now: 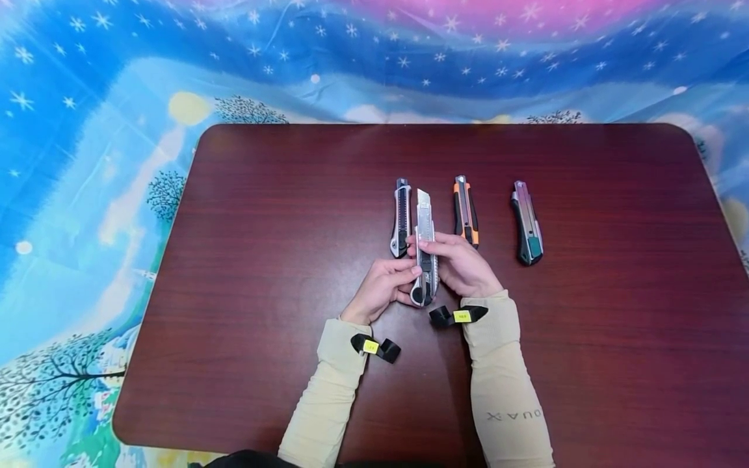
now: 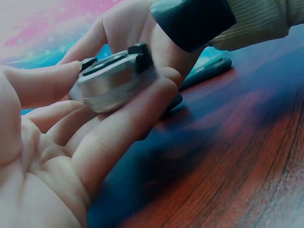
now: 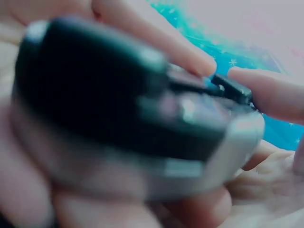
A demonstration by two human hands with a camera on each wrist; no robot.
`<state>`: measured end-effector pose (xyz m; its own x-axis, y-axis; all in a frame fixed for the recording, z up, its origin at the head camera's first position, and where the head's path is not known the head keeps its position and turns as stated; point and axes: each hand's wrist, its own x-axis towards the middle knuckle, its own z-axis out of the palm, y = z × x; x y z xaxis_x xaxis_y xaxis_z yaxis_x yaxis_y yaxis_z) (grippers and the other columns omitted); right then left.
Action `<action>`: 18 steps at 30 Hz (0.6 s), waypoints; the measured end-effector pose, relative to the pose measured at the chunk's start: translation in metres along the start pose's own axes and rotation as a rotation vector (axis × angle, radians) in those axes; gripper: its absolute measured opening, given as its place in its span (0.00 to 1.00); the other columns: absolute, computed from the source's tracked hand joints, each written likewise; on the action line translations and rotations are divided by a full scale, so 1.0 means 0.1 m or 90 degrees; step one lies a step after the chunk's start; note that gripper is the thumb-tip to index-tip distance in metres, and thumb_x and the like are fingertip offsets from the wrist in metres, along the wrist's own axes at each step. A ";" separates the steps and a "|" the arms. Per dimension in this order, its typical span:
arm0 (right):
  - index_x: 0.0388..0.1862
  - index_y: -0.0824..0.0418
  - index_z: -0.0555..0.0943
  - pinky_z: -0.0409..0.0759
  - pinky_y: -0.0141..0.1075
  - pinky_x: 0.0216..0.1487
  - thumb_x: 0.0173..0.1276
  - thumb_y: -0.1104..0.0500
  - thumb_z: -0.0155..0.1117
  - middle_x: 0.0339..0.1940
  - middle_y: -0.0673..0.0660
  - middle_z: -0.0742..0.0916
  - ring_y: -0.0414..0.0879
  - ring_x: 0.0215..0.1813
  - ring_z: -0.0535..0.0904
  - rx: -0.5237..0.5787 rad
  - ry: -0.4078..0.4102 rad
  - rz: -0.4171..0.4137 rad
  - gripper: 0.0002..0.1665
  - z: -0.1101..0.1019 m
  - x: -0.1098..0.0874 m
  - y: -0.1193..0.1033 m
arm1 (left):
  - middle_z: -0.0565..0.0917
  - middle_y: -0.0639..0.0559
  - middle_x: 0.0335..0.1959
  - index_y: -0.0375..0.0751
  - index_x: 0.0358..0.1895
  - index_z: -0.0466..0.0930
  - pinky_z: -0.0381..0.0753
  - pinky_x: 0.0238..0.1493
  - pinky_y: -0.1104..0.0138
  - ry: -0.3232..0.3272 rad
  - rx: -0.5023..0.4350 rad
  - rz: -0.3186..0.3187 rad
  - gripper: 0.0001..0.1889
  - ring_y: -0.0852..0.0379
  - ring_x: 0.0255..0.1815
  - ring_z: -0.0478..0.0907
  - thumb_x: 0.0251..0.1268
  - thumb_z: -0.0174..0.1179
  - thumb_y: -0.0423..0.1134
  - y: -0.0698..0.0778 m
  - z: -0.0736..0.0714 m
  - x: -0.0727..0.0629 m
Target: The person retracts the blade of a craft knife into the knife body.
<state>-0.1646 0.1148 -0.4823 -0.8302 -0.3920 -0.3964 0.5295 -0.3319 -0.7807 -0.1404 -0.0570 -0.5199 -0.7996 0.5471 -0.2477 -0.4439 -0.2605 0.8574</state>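
Note:
A silver and black snap-off utility knife [image 1: 426, 260] is held between both hands above the table, its angled tip pointing away from the person. The left hand [image 1: 379, 287] grips its lower body, thumb on top near the black slider and fingers underneath. Higher up, the right hand [image 1: 468, 268] pinches the knife from the right side, thumb across its front. In the left wrist view the knife's metal and black body [image 2: 114, 83] shows end-on between thumb and fingers. The right wrist view shows its black and silver body [image 3: 95, 90] close and blurred.
Beyond the hands, three more utility knives lie on the dark red-brown table [image 1: 263, 214]: a grey and black one [image 1: 402, 211], an orange and black one [image 1: 464, 208] partly behind the right hand, and a dark one [image 1: 528, 227] farther right. A patterned cloth [image 1: 351, 58] hangs behind.

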 end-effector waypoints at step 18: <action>0.48 0.60 0.81 0.79 0.31 0.46 0.73 0.68 0.50 0.38 0.52 0.87 0.44 0.47 0.78 0.033 -0.035 -0.006 0.14 0.02 0.03 0.01 | 0.78 0.18 0.45 0.18 0.58 0.72 0.88 0.35 0.58 0.040 0.007 0.015 0.20 0.56 0.29 0.87 0.69 0.51 0.31 0.01 0.01 0.01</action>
<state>-0.1657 0.1116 -0.4836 -0.8253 -0.4346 -0.3606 0.5310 -0.3797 -0.7576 -0.1413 -0.0564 -0.5187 -0.8337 0.4895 -0.2555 -0.4206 -0.2632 0.8682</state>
